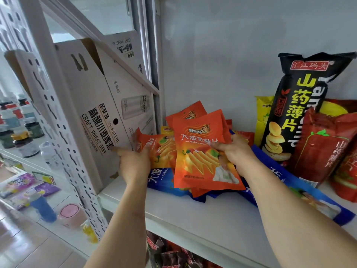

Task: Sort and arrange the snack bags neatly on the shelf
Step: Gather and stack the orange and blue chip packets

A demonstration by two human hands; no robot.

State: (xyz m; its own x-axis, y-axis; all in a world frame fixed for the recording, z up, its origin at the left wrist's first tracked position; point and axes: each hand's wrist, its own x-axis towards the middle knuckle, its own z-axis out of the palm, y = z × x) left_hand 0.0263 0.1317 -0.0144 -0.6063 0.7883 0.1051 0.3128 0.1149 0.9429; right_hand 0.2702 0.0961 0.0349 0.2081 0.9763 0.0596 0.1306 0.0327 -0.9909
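My right hand (232, 149) grips a small stack of orange chip bags (201, 144) by their right edge, holding them tilted above the white shelf (218, 215). My left hand (133, 163) holds another orange bag (160, 147) lying at the left of the pile, its index finger pointing towards the cardboard box. Under the orange bags lie blue chip bags (309, 188), one stretching out to the right under my right forearm. A tall black yam-chip bag (297, 105) stands upright at the right, with red bags (324, 146) leaning in front of it.
A white beer carton (100, 117) stands at the shelf's left end against the perforated upright (63, 132). A yellow bag (262, 120) stands behind the black one. More dark snack bags (170, 252) fill the shelf below. Bottles and small goods sit on shelves at the far left.
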